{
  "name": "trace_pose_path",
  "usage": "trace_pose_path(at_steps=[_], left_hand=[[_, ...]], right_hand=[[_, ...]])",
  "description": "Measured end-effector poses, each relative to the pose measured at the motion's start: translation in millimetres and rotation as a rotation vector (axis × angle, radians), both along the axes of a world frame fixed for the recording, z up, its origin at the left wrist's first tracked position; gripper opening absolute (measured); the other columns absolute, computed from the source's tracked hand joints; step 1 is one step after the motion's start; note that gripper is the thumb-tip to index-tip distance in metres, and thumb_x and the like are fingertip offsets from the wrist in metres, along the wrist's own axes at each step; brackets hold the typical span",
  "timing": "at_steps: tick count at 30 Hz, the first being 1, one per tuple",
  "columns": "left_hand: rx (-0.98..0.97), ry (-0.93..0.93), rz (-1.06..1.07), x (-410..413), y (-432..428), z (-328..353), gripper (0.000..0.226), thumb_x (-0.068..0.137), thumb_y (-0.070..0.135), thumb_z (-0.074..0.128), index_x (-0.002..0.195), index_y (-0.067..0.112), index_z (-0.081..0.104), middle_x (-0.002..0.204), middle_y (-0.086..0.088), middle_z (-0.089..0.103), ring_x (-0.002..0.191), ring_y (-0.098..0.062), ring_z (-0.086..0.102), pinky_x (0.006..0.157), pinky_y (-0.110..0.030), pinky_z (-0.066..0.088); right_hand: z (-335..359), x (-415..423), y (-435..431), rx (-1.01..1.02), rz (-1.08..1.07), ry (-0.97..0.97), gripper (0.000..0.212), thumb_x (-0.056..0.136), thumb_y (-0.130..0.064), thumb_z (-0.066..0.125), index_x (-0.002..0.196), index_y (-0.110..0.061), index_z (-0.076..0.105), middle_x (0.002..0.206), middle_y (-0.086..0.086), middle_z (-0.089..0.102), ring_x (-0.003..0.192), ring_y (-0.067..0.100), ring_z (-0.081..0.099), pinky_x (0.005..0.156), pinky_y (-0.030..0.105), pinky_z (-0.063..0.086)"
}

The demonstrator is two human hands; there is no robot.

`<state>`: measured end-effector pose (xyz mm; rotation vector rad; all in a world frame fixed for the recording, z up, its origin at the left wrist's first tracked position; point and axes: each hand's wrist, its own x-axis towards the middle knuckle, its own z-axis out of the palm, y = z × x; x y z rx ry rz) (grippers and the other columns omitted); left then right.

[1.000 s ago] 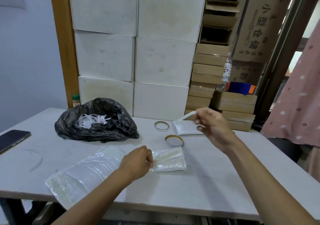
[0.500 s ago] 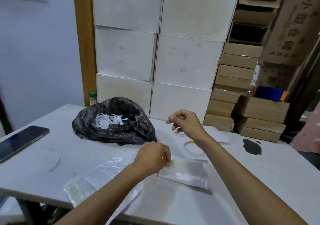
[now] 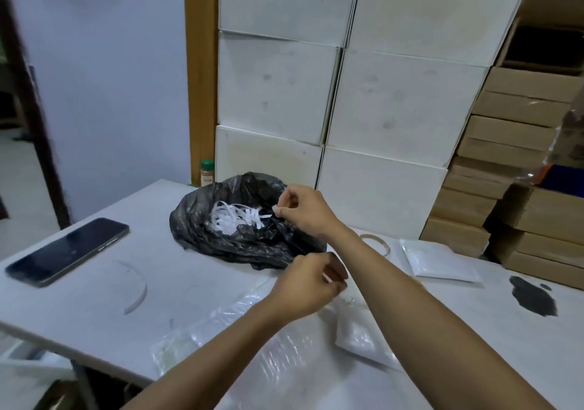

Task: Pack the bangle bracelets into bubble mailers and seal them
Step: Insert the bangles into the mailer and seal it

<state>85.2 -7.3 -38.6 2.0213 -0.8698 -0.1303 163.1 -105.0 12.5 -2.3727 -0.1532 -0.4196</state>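
Note:
A small white bubble mailer point(image 3: 363, 333) lies on the table in front of me. My left hand point(image 3: 308, 284) is closed, its fingertips pinching the mailer's upper edge. My right hand point(image 3: 303, 208) hovers over the open black plastic bag point(image 3: 221, 239), pinching a thin white peel-off strip above the pile of similar strips point(image 3: 234, 218) inside. One bangle point(image 3: 376, 241) rests on the table behind my right forearm. Another white mailer point(image 3: 439, 261) lies flat further right. My arms hide any other bangle.
A loose stack of clear bubble mailers point(image 3: 252, 349) sits at the near table edge. A black phone point(image 3: 68, 250) lies at the left, a curved white strip point(image 3: 137, 292) beside it. A dark stain point(image 3: 534, 295) marks the right side. White and cardboard boxes are stacked behind.
My right hand has swung left from the far mailer to above the black bag, carrying the strip. My left hand stays on the near mailer. The view has turned left.

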Motion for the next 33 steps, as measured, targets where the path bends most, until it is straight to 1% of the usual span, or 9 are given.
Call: trace_pose_path(at_steps=[8, 12, 16, 20, 22, 24, 27, 30, 33], left_hand=[[0.004, 0.076, 0.05, 35.6, 18.8, -7.0, 0.018, 0.076, 0.017, 0.063, 0.085, 0.031, 0.069, 0.078, 0.011, 0.072, 0.081, -0.009, 0.069, 0.08, -0.042, 0.057], [0.011, 0.09, 0.066, 38.3, 15.4, -15.4, 0.017, 0.074, 0.024, 0.065, 0.076, 0.041, 0.065, 0.075, 0.012, 0.072, 0.078, -0.009, 0.069, 0.079, -0.043, 0.057], [-0.012, 0.083, 0.057, 35.4, 9.2, -12.7, 0.022, 0.073, 0.018, 0.059, 0.087, 0.031, 0.07, 0.078, 0.014, 0.073, 0.081, -0.004, 0.068, 0.08, -0.041, 0.057], [0.009, 0.017, -0.036, 23.5, -2.0, -7.2, 0.037, 0.076, 0.004, 0.051, 0.097, 0.028, 0.069, 0.094, 0.014, 0.071, 0.094, -0.001, 0.065, 0.086, -0.038, 0.056], [0.03, 0.014, -0.09, 13.5, -8.4, -5.1, 0.037, 0.078, 0.008, 0.055, 0.107, 0.028, 0.065, 0.107, 0.015, 0.065, 0.104, -0.002, 0.06, 0.092, -0.035, 0.053], [0.07, -0.005, -0.139, 5.1, -15.9, -4.0, 0.037, 0.08, 0.017, 0.061, 0.115, 0.029, 0.06, 0.115, 0.015, 0.059, 0.108, -0.004, 0.056, 0.094, -0.032, 0.05], [0.155, -0.067, -0.125, -3.1, -29.4, -7.7, 0.025, 0.087, 0.029, 0.062, 0.112, 0.032, 0.059, 0.114, 0.013, 0.062, 0.099, -0.009, 0.061, 0.088, -0.036, 0.053], [0.161, -0.09, -0.012, -6.7, -44.9, -12.5, 0.015, 0.091, 0.026, 0.056, 0.101, 0.034, 0.064, 0.105, 0.008, 0.069, 0.09, -0.014, 0.065, 0.083, -0.038, 0.055], [0.2, -0.091, 0.068, -11.2, -56.0, -16.6, 0.019, 0.091, 0.025, 0.058, 0.107, 0.03, 0.066, 0.113, 0.007, 0.067, 0.102, -0.016, 0.063, 0.087, -0.034, 0.051]], right_hand=[[-13.6, 32.2, -0.2, -0.109, -0.049, 0.031, 0.017, 0.084, -0.004, 0.067, 0.085, -0.016, 0.078, 0.082, -0.007, 0.071, 0.085, 0.017, 0.068, 0.082, 0.036, 0.057], [-16.7, 33.0, -3.3, -0.151, -0.053, 0.039, 0.016, 0.086, -0.012, 0.067, 0.088, -0.023, 0.078, 0.095, -0.003, 0.076, 0.092, 0.015, 0.069, 0.088, 0.039, 0.056], [-2.0, 9.6, -12.5, -0.113, -0.044, 0.033, 0.01, 0.086, -0.022, 0.066, 0.082, -0.029, 0.071, 0.08, -0.006, 0.074, 0.078, 0.014, 0.069, 0.082, 0.041, 0.057], [16.9, -42.5, -44.2, -0.197, 0.017, 0.08, 0.012, 0.092, -0.019, 0.061, 0.089, -0.016, 0.073, 0.082, -0.003, 0.073, 0.07, 0.008, 0.064, 0.073, 0.03, 0.055], [18.4, -77.3, -65.2, -0.168, 0.037, 0.152, 0.014, 0.095, -0.015, 0.059, 0.095, -0.012, 0.073, 0.084, -0.003, 0.073, 0.066, 0.002, 0.062, 0.063, 0.018, 0.05], [14.0, -115.1, -88.3, -0.173, 0.005, 0.168, 0.014, 0.095, -0.02, 0.058, 0.1, -0.017, 0.072, 0.09, -0.008, 0.072, 0.074, -0.001, 0.063, 0.066, 0.013, 0.046], [-7.5, -168.9, -121.0, -0.419, -0.118, 0.018, 0.017, 0.095, -0.031, 0.058, 0.109, -0.026, 0.066, 0.105, -0.016, 0.064, 0.093, 0.003, 0.058, 0.081, 0.024, 0.048], [-42.0, -206.9, -132.8, -0.663, -0.185, -0.146, 0.021, 0.092, -0.027, 0.06, 0.112, -0.025, 0.064, 0.114, -0.009, 0.06, 0.103, 0.012, 0.054, 0.085, 0.03, 0.047], [-67.4, -221.9, -127.4, -0.606, -0.225, -0.033, 0.021, 0.097, -0.026, 0.049, 0.11, -0.022, 0.065, 0.115, -0.006, 0.063, 0.107, 0.02, 0.057, 0.088, 0.034, 0.046]])
